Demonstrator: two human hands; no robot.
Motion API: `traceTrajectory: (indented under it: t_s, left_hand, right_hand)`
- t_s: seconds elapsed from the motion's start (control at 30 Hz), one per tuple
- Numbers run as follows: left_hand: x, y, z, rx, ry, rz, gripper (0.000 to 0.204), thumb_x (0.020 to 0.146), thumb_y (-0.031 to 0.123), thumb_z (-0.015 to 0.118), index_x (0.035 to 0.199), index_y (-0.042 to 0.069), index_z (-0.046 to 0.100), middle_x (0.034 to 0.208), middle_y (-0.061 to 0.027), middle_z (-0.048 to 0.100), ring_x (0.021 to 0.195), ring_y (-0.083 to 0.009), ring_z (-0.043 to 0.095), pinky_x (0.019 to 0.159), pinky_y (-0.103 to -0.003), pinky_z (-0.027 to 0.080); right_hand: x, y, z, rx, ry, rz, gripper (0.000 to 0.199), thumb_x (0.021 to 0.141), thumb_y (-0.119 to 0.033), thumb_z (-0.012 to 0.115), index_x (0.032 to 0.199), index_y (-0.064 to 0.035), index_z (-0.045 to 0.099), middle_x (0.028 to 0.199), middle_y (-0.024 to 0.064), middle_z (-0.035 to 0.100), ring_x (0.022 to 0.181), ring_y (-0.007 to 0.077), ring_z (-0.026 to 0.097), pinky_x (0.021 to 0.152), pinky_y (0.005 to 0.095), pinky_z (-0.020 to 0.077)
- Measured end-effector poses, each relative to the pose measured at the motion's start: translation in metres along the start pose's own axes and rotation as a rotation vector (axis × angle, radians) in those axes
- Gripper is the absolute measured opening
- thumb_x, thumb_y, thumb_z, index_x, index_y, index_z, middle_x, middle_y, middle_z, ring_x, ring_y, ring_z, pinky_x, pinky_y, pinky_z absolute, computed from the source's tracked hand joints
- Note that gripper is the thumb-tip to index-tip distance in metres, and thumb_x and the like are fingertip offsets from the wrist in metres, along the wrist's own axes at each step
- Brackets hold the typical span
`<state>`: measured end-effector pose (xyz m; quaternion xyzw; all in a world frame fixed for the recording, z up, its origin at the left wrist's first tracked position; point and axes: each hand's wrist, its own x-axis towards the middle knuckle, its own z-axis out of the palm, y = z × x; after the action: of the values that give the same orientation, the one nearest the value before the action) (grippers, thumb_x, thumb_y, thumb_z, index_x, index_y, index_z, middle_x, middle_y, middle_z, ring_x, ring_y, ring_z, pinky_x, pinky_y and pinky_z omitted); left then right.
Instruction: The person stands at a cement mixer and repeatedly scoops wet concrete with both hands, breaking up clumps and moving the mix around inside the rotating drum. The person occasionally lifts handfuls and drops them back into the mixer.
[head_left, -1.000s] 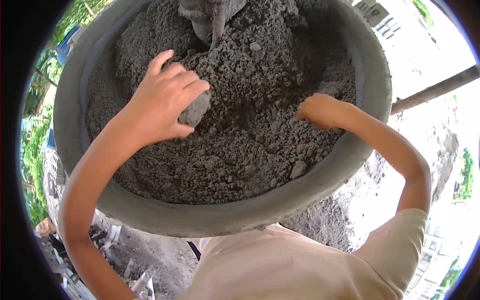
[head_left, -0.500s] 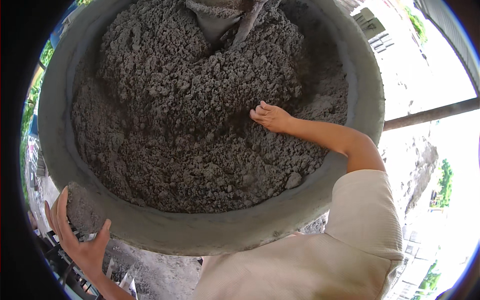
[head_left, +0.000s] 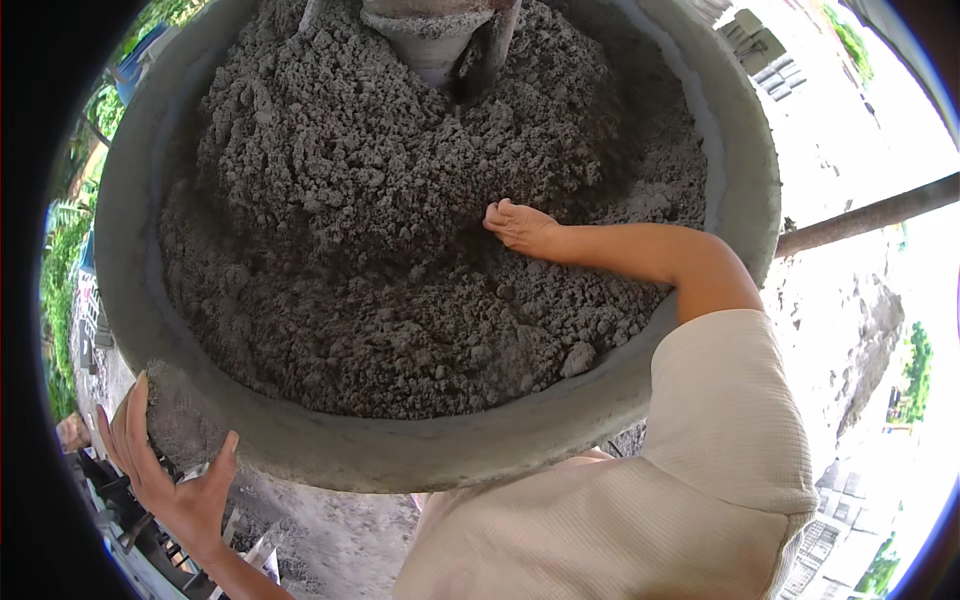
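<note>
A big round mixer drum (head_left: 430, 455) with a thick grey rim fills the view, loaded with crumbly grey concrete mix (head_left: 330, 160). My right hand (head_left: 522, 230) is over the middle of the mix, fingers curled in; whatever they may hold is hidden. At the lower left, my left hand (head_left: 175, 490) curves its spread fingers and thumb around a rough grey lump (head_left: 185, 415) against the outside of the rim. Whether that lump is loose or part of the drum, I cannot tell. A mortar-coated metal hub (head_left: 430, 45) stands up at the top of the mix.
From the drum's right side a brown bar (head_left: 870, 213) runs outward. Stacked grey blocks (head_left: 757, 45) lie beyond the upper right rim. Dusty ground (head_left: 340, 545) shows below the drum, and green plants (head_left: 62, 330) lie at the far left.
My right hand has moved slightly left over the mix, still curled. The metal hub has shifted, and some mix has moved. My view has drifted a little; the left hand keeps its place at the rim.
</note>
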<state>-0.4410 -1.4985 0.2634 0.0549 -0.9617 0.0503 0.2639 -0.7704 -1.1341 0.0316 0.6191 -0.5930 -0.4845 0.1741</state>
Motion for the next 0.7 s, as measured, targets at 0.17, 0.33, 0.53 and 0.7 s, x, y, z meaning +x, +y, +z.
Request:
traceTrajectory:
  t_s: [0.17,0.33,0.53,0.7]
  left_hand:
    - [-0.035,-0.004,-0.017,0.085,0.035,-0.118,0.078,0.052,0.021,0.081,0.123,0.007,0.050,0.122,-0.0047,0.053,0.121,-0.0304,0.041,0.107,-0.053,0.025]
    - [-0.065,0.000,-0.025,0.129,0.048,-0.180,0.077,0.061,0.041,0.078,0.123,0.006,0.050,0.122,-0.0070,0.052,0.122,-0.0355,0.037,0.104,-0.055,0.025]
    - [-0.086,-0.004,-0.029,0.144,0.052,-0.186,0.075,0.062,0.038,0.077,0.123,0.005,0.049,0.123,-0.0084,0.051,0.122,-0.0356,0.037,0.104,-0.054,0.026]
    - [-0.083,-0.012,-0.027,0.088,0.080,-0.192,0.071,0.063,0.025,0.077,0.125,0.005,0.049,0.125,-0.0081,0.050,0.123,-0.0343,0.036,0.104,-0.050,0.027]
  right_hand:
    - [-0.007,0.004,0.012,0.118,0.012,-0.024,0.026,0.082,-0.029,0.051,0.096,-0.0132,0.066,0.100,0.0001,0.054,0.105,0.0208,0.039,0.086,0.0363,0.0308]
    - [-0.004,0.027,0.000,0.148,-0.228,-0.171,0.024,0.081,-0.030,0.053,0.096,-0.0189,0.067,0.092,-0.0028,0.057,0.106,0.0191,0.041,0.086,0.0377,0.0315]
    - [-0.012,0.015,-0.011,0.101,-0.398,-0.191,0.024,0.080,-0.030,0.054,0.098,-0.0210,0.067,0.106,-0.0022,0.058,0.110,0.0215,0.042,0.090,0.0401,0.0315]
    - [-0.071,0.017,0.034,0.042,-0.398,-0.035,0.027,0.078,-0.025,0.056,0.102,-0.0154,0.065,0.106,0.0017,0.057,0.109,0.0241,0.044,0.089,0.0427,0.0338]
